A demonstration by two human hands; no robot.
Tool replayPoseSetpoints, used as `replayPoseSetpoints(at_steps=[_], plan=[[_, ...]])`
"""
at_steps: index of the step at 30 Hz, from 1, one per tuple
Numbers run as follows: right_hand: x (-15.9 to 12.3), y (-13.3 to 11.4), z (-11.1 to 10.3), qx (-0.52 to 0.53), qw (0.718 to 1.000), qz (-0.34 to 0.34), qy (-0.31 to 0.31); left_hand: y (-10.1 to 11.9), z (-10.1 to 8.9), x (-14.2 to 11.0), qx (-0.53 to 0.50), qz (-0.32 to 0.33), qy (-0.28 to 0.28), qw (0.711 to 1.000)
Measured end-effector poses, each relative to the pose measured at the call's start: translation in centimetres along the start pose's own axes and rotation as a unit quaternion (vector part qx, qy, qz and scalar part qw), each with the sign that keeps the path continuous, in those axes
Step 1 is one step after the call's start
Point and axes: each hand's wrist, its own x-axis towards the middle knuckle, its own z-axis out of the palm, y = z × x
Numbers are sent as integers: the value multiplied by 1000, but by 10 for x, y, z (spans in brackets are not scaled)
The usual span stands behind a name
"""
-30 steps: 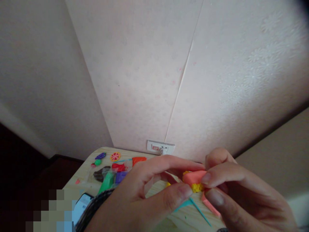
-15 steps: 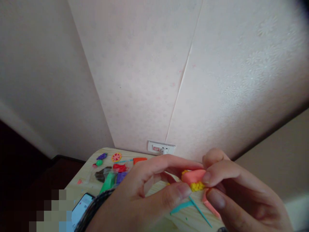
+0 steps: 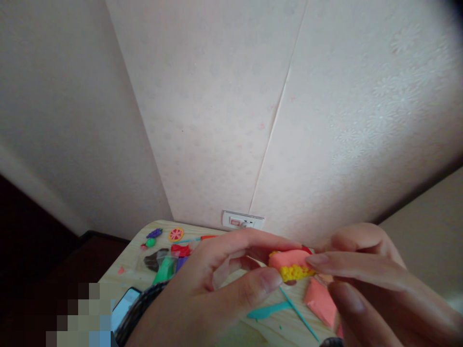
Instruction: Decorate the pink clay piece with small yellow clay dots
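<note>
A modelling-clay piece (image 3: 290, 260), smooth pink on top with a bumpy yellow edge, is held between the thumb and fingers of my left hand (image 3: 220, 277). My right hand (image 3: 379, 277) is at the piece's right end. Its index fingertip touches the pink clay, while the thumb stands apart below. A bit of red shows behind the piece. Under the hands, a turquoise thin stick (image 3: 300, 315) and a flat turquoise clay tool (image 3: 269, 310) lie on the wooden table (image 3: 264, 332). A pink clay block (image 3: 321, 301) lies beside my right thumb.
On the table's left are a purple grape-like clay piece (image 3: 154, 233), a green ball (image 3: 151, 242), a round citrus-slice piece (image 3: 176, 234) and bagged clay in red (image 3: 180, 250), brown (image 3: 155, 261) and green (image 3: 164, 271). A phone (image 3: 125, 306) lies by my left sleeve. A wall socket (image 3: 243, 220) is behind.
My right hand has moved right, its thumb and index finger now wider apart. More of the piece's yellow edge and the pink block shows. My left hand keeps its hold.
</note>
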Motion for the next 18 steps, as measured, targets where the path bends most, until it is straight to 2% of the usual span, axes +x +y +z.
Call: replayPoseSetpoints(at_steps=[3,7,11,18], plan=[[-4,5,-5,-27,999,-32,14,-3,-1,3,-20,27,-34,999],[-5,3,-3,-39,999,-34,-2,-2,-1,3,-15,21,-20,999],[-3,-3,-1,-39,999,-2,19,2,1,1,-25,-2,-2,1000],[-1,-6,-9,-156,986,-42,-30,2,2,0,-53,9,-22,998]])
